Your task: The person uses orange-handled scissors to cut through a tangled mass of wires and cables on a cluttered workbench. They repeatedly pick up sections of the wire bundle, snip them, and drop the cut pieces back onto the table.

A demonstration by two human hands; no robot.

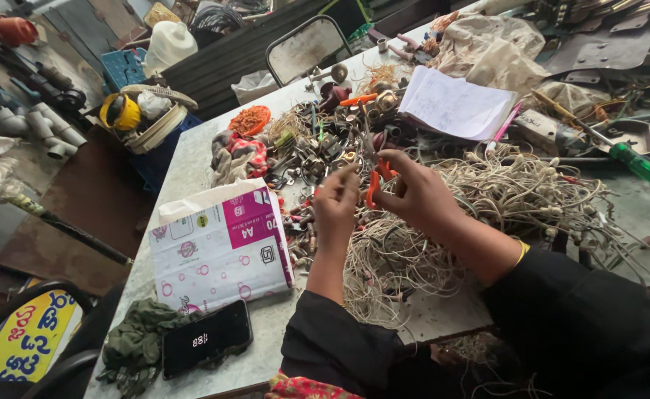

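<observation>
Right hand grips orange cutters.

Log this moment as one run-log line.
right hand: grips orange-handled pliers | left hand: pinches wire | below: tangled wire pile | table

- My two bare hands: left hand, right hand.
- Long black sleeves cover both my arms.
- A thin yellow bangle circles my right wrist.
</observation>
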